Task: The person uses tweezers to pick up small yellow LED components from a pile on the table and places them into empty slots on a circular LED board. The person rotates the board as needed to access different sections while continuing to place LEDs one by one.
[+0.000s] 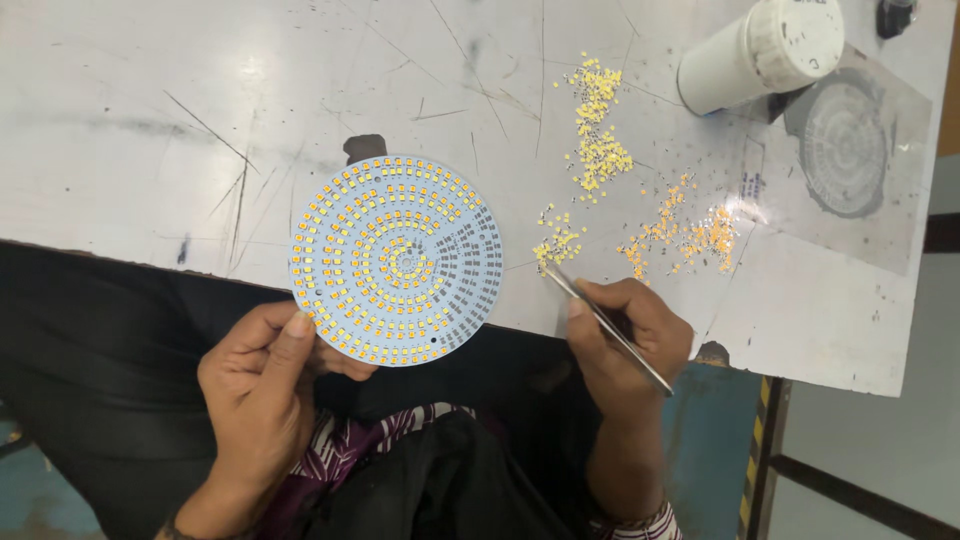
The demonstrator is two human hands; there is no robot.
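Note:
My left hand [262,385] grips the lower left rim of a round white circuit board [397,260] covered in rings of small yellow chips. A wedge on the board's right side shows bare dark pads. My right hand [625,335] holds thin metal tweezers [605,325], their tips touching a small pile of yellow chips [558,243] on the table just right of the board.
Larger piles of yellow chips [598,125] and orange chips [690,235] lie on the scratched white table [200,130]. A white plastic jar [765,50] lies on its side at the back right, next to a clear sheet with a round stencil [845,150]. The table edge runs under my hands.

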